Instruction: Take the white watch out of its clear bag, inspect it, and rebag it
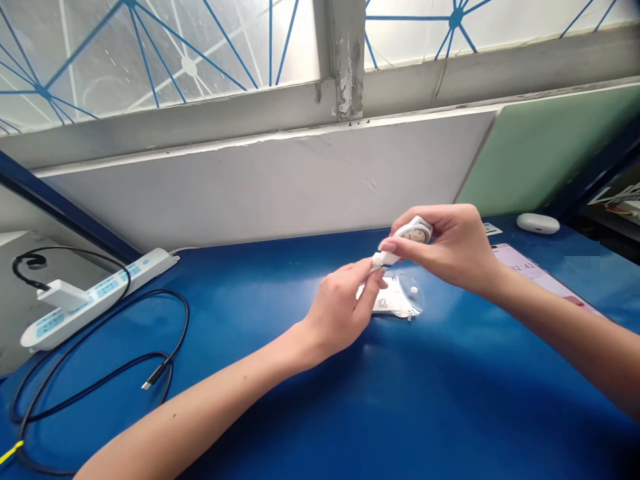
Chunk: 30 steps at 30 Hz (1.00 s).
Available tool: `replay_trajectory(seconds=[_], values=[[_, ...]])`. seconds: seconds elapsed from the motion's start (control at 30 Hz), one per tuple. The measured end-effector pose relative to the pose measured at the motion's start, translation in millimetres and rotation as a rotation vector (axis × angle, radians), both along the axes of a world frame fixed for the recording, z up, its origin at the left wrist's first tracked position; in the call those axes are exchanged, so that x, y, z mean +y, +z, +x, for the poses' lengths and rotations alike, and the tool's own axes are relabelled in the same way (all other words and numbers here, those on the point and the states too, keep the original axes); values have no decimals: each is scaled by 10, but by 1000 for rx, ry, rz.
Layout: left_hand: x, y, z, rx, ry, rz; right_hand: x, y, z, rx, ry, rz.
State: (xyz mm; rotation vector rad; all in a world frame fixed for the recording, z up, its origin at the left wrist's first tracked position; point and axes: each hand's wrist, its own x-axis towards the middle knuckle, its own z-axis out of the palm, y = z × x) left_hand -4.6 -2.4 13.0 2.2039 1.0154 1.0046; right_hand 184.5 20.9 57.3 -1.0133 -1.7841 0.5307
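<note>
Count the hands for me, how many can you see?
2. The left hand is near the picture's middle, pinching at the lower end of a white gadget; the right hand is higher, to the right, gripping the gadget.

Tabletop (400, 413): glossy blue
Left end: white power strip (107, 290), looped black cable (159, 371)
Middle: clear-and-white packet (395, 303)
Right end: phone (543, 277), white oval case (538, 223)

Head-worn view: camera above near side of blue table (450, 413), facing forward and down. Range close: left hand (343, 303) near centre, right hand (457, 247) right of it. Table fills lower part; pale wall panel (280, 187) and window (100, 53) span upper part, lines climbing rightward.
</note>
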Motion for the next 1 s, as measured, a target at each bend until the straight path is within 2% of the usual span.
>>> replay_trajectory(seconds=[0.1, 0.2, 0.33, 0.43, 0.53, 0.8, 1.0], values=[[-16, 67, 36, -258, -81, -300, 68, -16, -136, 263, 165, -198], [4, 92, 93, -503, -223, -734, 143, -157, -193, 396, 332, -511], [43, 31, 142, -640, -309, -1023, 232, -351, -198, 485, 396, -759], [56, -45, 157, -699, -343, -1127, 257, -404, -203, 601, 451, -892], [57, -105, 168, -725, -340, -1185, 247, -376, -209, 656, 500, -945], [35, -147, 183, -710, -337, -1269, 218, -286, -231, 712, 539, -925], [38, -123, 169, -697, -358, -1255, 207, -286, -251, 776, 513, -941]])
